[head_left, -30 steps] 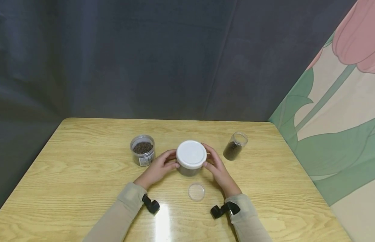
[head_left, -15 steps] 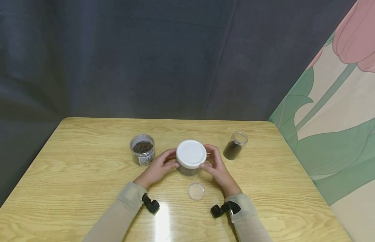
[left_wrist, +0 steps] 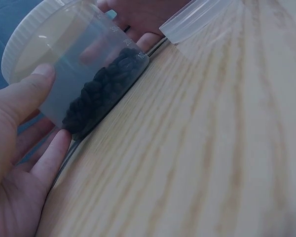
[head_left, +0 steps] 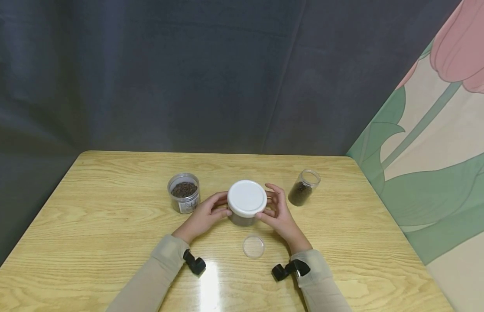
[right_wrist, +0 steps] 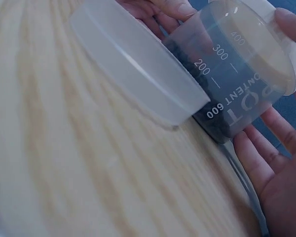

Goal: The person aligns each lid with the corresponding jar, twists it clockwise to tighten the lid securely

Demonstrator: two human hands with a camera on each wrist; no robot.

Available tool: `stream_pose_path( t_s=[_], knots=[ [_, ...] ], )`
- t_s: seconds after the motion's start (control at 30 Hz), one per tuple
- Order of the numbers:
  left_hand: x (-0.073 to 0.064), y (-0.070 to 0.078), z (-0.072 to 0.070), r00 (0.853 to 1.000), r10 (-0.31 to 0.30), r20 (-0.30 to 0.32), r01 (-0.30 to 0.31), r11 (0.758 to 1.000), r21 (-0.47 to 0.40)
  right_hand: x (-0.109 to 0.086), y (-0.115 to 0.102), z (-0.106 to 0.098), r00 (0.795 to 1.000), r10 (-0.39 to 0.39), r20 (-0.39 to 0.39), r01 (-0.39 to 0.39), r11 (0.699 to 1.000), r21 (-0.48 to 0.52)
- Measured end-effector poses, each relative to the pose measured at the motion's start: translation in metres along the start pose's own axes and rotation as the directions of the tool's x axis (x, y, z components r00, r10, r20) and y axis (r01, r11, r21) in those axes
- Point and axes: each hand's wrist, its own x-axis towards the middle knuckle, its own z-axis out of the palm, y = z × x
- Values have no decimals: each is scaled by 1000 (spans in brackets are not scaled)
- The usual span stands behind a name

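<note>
A translucent plastic jar [head_left: 242, 219] with a white screw lid [head_left: 247, 197] stands upright between the hands. Small dark pieces [left_wrist: 106, 84] cover its bottom, and measuring numbers are printed on its wall. My left hand [head_left: 203, 216] holds the jar from the left, thumb at the upper wall under the lid and lower fingers near the base. On the other side, my right hand [head_left: 281, 216] has its thumb on the lid's rim, its index finger raised off it and other fingers curled beside the jar wall. A small clear round cap [head_left: 253, 247] lies in front of the jar.
An uncovered clear tub [head_left: 184, 201] of brown granules, with a label, stands behind the left hand. Beyond the right hand is an open glass-like jar [head_left: 303, 190] with dark contents. The wooden table [head_left: 109, 225] ends at a dark curtain [head_left: 187, 86].
My right thumb has slid left along the lid's front rim, and the right fingers have shifted, the index lifting away. The left hand and the jar have stayed in place.
</note>
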Motion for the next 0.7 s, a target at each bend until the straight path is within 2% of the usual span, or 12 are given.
stream_pose_path(
  t_s=[0.4, 0.7],
  knots=[
    [0, -1, 0, 1000, 14, 2, -14, 1000, -3, -1, -2, -3, 999, -25, 28, 28, 994, -109],
    [-1, 0, 1, 1000, 16, -5, -16, 1000, 1, -1, 0, -2, 1000, 2, 24, -1, 998, -70]
  ],
)
